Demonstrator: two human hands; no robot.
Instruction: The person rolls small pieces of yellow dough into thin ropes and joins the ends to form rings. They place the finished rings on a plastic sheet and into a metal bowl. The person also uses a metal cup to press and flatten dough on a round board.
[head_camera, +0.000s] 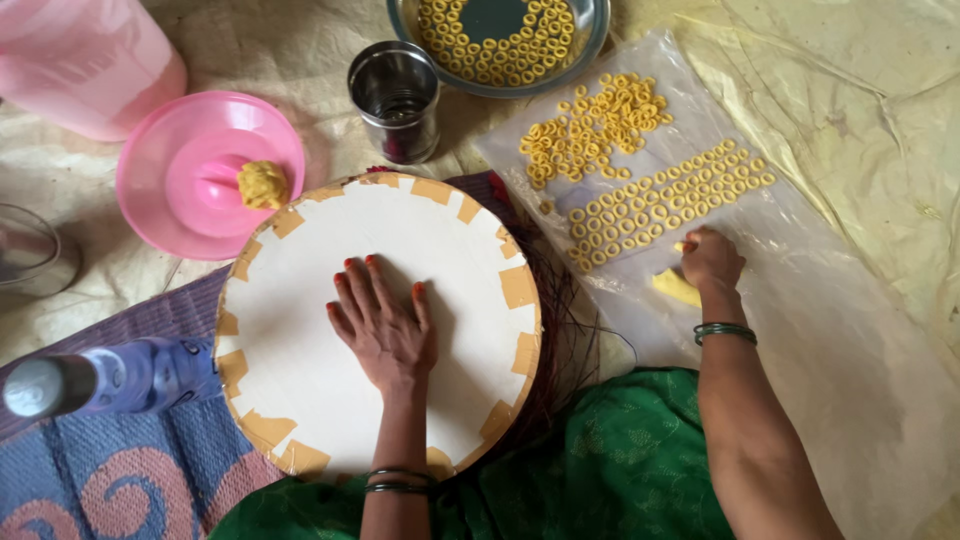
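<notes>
My left hand (382, 322) lies flat, fingers spread, on a round white board (300, 310) edged with tan tape. My right hand (710, 258) rests on a clear plastic sheet (800, 300), fingertips pinched on a small bit of yellow dough at the near end of the rows of yellow dough rings (665, 198). A strip of yellow dough (675, 287) lies just beside that hand. A loose pile of rings (590, 125) sits further back on the sheet.
A steel plate (598, 30) with several rings stands at the back, a steel cup (395, 98) beside it. A pink lid (185, 170) carries a dough lump (262, 184). A pink container (85, 60) and a bottle (110, 378) lie left.
</notes>
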